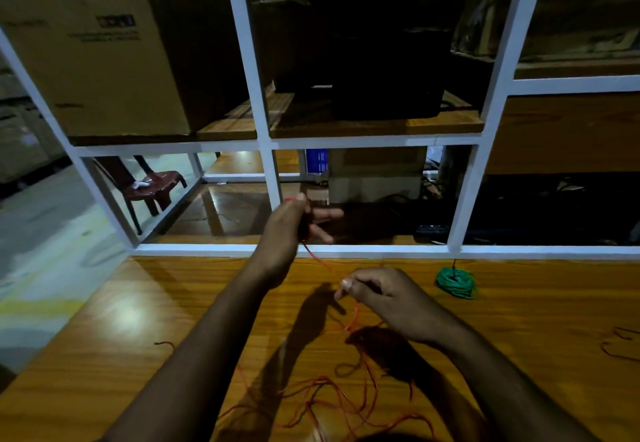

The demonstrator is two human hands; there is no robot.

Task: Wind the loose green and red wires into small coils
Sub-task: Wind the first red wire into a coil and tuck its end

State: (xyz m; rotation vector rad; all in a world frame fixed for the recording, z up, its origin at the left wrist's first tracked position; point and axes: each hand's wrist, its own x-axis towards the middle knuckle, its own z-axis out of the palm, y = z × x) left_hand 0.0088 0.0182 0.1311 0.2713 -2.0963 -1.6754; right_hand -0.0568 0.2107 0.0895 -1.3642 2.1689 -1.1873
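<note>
While the left hand (289, 223) holds the red coil's start raised with thumb closed on it and other fingers spread, the red wire (320, 261) slants down toward the nearer right hand (377, 294), pinching it above the worktop (173, 303) tangle; green coil (455, 282) lies right.

A glossy orange-brown wooden counter (138, 320) fills the lower frame, catching a pale glare at lower left. Behind it rises a white-framed shelf unit (263, 123) with wooden boards. A large cardboard box (97, 53) sits at upper left. Through the frame at centre left, a dark red plastic chair (156, 188) stands on a grey floor (41, 233). The light is dim.
</note>
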